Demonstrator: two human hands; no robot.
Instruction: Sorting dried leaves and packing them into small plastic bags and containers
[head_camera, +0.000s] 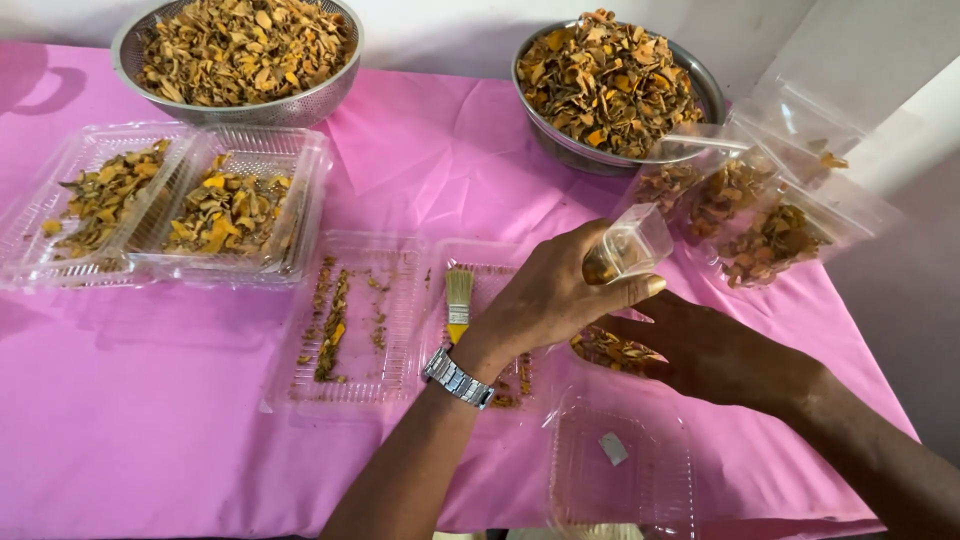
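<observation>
Hands meet over the pink tablecloth (150, 420), near its right part. The left hand (555, 295), with a metal watch (457, 379) on the wrist, grasps a small clear plastic bag (630, 245) between thumb and fingers. The bag is held above the table, in front of the right steel bowl (700, 85). Its long axis runs slanted, from lower left in the hand up toward the upper right, and the open mouth points up and to the right. The bag looks transparent and shiny, with a little yellow-brown content at the bottom, partly hidden by the fingers. The right hand (715, 350) lies just under and beside it, palm down, fingers bent over a small heap of dried orange-yellow pieces (610, 350) on a clear tray; I cannot tell if it pinches some of them. A small brush (459, 300) with a yellow handle lies on the tray to the left. Filled bags (765, 235) lie at the right, near the bowl.
</observation>
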